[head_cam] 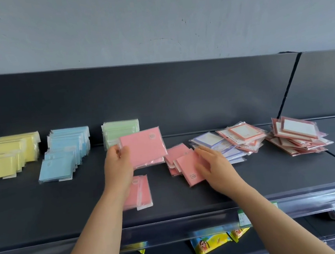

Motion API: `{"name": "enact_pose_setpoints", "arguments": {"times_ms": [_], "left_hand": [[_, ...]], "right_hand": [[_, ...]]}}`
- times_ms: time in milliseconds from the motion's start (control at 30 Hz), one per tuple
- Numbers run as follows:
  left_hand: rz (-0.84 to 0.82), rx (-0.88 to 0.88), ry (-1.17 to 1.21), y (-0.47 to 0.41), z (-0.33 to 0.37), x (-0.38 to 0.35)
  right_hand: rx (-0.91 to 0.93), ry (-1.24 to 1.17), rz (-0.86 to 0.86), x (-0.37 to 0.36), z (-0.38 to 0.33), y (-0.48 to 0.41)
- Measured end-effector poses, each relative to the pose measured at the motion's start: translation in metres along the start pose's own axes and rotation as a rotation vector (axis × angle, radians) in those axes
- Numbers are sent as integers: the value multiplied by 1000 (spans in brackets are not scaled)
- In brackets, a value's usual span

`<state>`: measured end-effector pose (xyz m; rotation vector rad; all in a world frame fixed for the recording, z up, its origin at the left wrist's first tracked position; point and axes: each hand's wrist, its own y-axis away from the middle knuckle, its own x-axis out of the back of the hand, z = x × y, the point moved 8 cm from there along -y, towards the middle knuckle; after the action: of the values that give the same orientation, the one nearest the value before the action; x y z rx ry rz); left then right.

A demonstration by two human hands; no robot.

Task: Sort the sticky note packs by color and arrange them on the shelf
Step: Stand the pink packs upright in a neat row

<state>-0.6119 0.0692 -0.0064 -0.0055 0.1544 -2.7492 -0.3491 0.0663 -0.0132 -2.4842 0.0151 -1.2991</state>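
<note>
On the dark shelf [67, 211] stand sorted rows of yellow packs [9, 157], blue packs [65, 155] and green packs [119, 130]. My left hand [117, 166] grips a small stack of pink packs [144, 147] lifted above the shelf, in front of the green row. Below it two pink packs [140, 192] lie flat. My right hand [212, 165] rests with straight fingers on the top pink pack [188, 168] of a loose pink pile [176, 155]; whether it pinches the pack is unclear.
Right of the pink pile lies a heap of purple-framed and red-framed note packs [230, 140]. A further stack of red-framed packs [297, 135] sits at the far right. The shelf's front rail [174, 228] carries price labels, with snack bags [209, 243] below.
</note>
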Motion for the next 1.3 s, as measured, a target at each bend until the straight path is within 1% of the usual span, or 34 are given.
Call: {"name": "enact_pose_setpoints", "arguments": {"times_ms": [167, 233, 300, 333, 433, 533, 600, 667, 733, 800, 833, 900, 967, 1033, 1133, 1200, 1300], "left_hand": [[62, -17, 2, 4, 0, 1], [88, -9, -4, 4, 0, 0], [124, -12, -6, 6, 3, -1], [140, -16, -8, 6, 4, -1], [147, -38, -11, 5, 7, -4], [151, -46, -12, 4, 7, -4], [152, -61, -22, 5, 6, -5], [156, -78, -33, 7, 6, -6], [157, -85, -61, 10, 7, -7], [156, -86, -76, 12, 8, -7], [156, -81, -75, 12, 7, -6], [156, -69, -73, 11, 6, -4], [149, -60, -65, 10, 3, -2], [142, -55, -51, 10, 2, -1], [141, -43, -29, 8, 0, 3], [149, -29, -16, 5, 1, 7], [154, -19, -10, 1, 1, 13]], "right_hand": [[-15, -89, -93, 0, -1, 5], [-37, -106, -100, 3, -1, 4], [-32, -89, -81, 5, -6, -3], [-14, -62, -99, 3, -12, -7], [-14, -2, -215, -13, -24, -12], [-2, -62, -235, -24, -31, -8], [-11, -152, -217, -23, -34, -8], [-83, -209, -141, -13, -27, -14], [-173, -99, -101, -9, -14, -23], [-260, 22, -143, -13, -5, -29], [-296, 44, -161, -15, -4, -30], [-346, 27, -184, -18, -5, -34], [-406, -50, -199, -19, -3, -37], [-473, -185, -170, -19, 3, -37], [-567, -473, -98, -22, 13, -34], [-554, -609, -16, -17, 12, -34], [-434, -649, 224, 14, 11, -36]]}}
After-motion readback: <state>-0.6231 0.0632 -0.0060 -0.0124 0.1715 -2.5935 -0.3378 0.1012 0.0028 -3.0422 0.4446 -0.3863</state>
